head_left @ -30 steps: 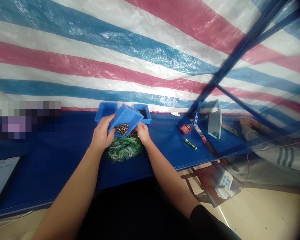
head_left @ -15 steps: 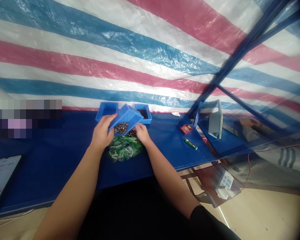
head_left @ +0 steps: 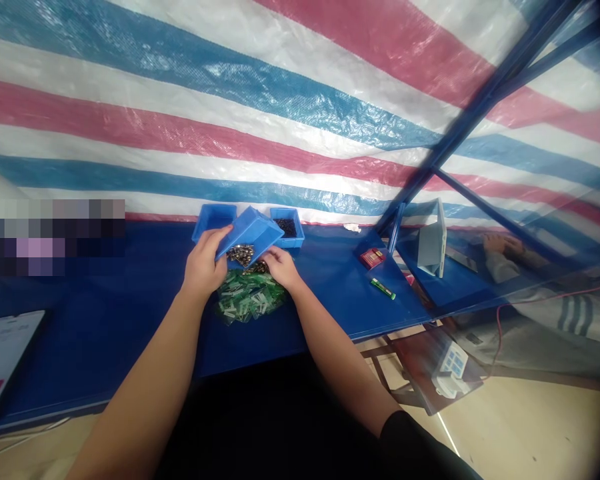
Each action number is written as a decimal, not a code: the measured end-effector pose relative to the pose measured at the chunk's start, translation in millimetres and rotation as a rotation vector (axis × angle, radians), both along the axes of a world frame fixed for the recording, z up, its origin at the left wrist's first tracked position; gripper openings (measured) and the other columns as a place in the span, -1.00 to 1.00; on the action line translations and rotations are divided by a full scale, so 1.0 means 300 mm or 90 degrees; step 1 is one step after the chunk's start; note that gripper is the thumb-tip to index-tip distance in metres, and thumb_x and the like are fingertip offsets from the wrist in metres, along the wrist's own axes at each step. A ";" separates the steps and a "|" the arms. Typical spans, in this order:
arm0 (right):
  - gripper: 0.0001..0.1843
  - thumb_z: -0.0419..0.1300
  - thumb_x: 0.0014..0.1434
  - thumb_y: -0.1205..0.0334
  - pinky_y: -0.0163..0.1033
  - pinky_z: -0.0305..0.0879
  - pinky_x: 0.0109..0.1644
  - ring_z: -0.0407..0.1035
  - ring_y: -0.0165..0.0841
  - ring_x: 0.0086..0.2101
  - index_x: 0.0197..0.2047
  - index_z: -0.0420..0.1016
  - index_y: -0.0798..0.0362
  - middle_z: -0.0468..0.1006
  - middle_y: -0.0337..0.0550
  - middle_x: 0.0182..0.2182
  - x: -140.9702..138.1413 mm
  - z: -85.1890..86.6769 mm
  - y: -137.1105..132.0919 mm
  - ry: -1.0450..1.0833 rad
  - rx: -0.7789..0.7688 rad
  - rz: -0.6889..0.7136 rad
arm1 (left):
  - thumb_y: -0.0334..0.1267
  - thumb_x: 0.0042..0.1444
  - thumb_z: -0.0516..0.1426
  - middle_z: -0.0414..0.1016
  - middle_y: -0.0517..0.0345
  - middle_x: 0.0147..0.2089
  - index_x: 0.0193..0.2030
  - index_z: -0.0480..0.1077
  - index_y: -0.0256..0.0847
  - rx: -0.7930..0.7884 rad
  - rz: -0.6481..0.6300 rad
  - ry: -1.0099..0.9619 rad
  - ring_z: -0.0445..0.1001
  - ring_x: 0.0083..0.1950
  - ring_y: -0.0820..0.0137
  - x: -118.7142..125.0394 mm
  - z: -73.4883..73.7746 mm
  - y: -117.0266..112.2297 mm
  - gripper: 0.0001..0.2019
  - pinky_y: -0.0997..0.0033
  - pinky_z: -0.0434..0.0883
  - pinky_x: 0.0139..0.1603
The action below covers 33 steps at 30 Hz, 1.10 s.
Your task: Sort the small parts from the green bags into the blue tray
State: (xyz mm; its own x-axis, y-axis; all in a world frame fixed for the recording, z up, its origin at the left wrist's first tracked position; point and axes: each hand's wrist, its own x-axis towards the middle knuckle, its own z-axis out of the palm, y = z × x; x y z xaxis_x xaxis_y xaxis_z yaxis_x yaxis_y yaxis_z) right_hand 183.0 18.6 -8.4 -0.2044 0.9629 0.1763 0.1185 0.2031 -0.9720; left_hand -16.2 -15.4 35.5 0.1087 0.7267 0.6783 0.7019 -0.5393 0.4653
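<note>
My left hand (head_left: 207,262) is closed around the left side of a blue plastic bin (head_left: 254,229). The bin is tilted with its opening facing down toward me. Small brass-coloured and dark metal parts (head_left: 241,255) show at its mouth. At the bin's lower right edge is my right hand (head_left: 281,267), its fingers stretched toward the metal parts; the fingertips are partly hard to see. More metal parts lie just under the bin. In front of them is a pile of small clear-green packets (head_left: 250,298) on the blue table (head_left: 330,293).
Two more blue bins stand behind: the left bin (head_left: 215,219), and the right bin (head_left: 287,227) holding dark small parts. To the right lie a red box (head_left: 371,258) and a green tube (head_left: 383,289). A tablet (head_left: 10,360) lies left. Another person's hands (head_left: 503,244) rest far right.
My right hand has shifted slightly left along the bin's lower edge, toward the metal parts. The bin has moved a little left, still tilted in my left hand.
</note>
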 end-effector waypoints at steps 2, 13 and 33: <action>-0.69 0.14 0.20 0.05 -0.18 0.37 -0.03 0.48 -0.27 -0.18 -0.08 0.55 0.00 0.62 -0.17 -0.21 0.005 0.026 -0.023 -0.041 0.020 0.060 | -0.36 0.14 -0.03 0.32 -0.06 0.25 0.32 0.21 -0.18 0.007 0.022 -0.005 0.32 0.27 0.14 -0.002 0.000 0.000 -0.44 0.14 0.32 0.25; -0.44 0.42 -0.06 0.06 -0.01 0.19 0.18 0.35 -0.08 0.05 0.04 0.53 -0.06 0.55 -0.12 0.00 0.009 0.059 -0.051 -0.272 0.230 0.160 | -0.35 0.17 -0.01 0.33 -0.07 0.23 0.32 0.21 -0.17 0.032 0.010 -0.031 0.33 0.26 0.12 -0.009 -0.011 0.009 -0.46 0.13 0.33 0.23; -0.41 0.28 0.10 -0.14 0.00 0.15 0.15 0.21 -0.06 0.14 0.16 0.43 -0.11 0.47 -0.12 0.12 0.019 0.059 -0.055 -0.467 0.268 0.067 | -0.39 0.14 0.01 0.33 -0.09 0.21 0.32 0.22 -0.16 0.089 0.004 -0.006 0.36 0.22 0.12 -0.006 -0.022 0.004 -0.44 0.10 0.36 0.22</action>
